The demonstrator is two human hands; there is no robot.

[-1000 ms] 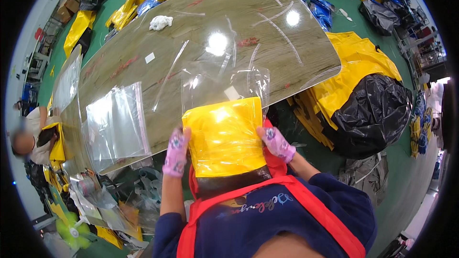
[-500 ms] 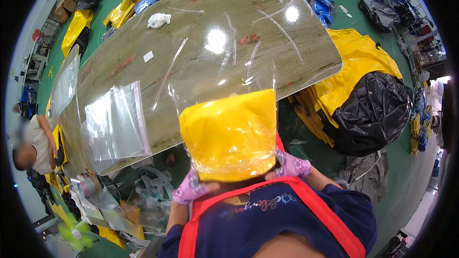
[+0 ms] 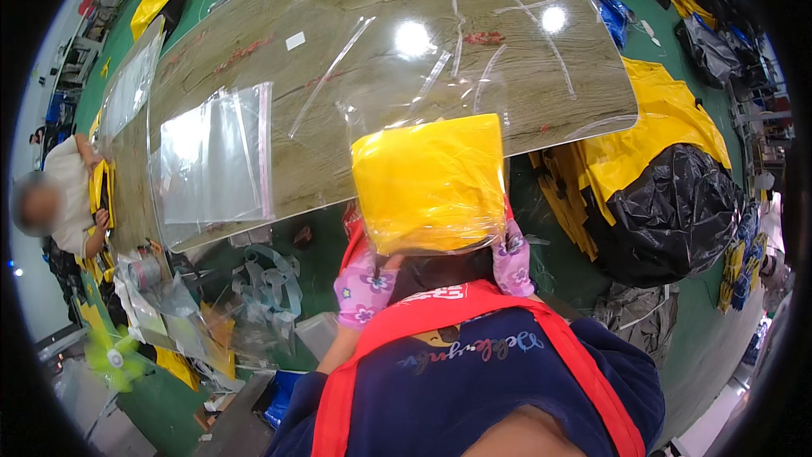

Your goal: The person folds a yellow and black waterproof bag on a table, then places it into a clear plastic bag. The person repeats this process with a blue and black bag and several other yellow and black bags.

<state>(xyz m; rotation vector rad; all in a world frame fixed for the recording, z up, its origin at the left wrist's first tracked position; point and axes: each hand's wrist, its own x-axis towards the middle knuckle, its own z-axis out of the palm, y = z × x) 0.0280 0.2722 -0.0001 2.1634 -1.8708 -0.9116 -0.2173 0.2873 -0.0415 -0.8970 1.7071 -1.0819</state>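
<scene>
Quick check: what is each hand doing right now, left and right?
Left hand: closed on the lower left corner of the yellow folded item in its clear bag.
Right hand: closed on the bag's lower right corner.

- You get bright, even overhead light; two lamp glares burn white on the table (image 3: 254,59)
- The clear wrap on the yellow pack (image 3: 427,182) shines and shows streaky reflections; shadows are soft
- Fisheye bends the table edges; a black rim rings the picture
- The person at far left (image 3: 51,203) is blurred; the centre is sharp
</scene>
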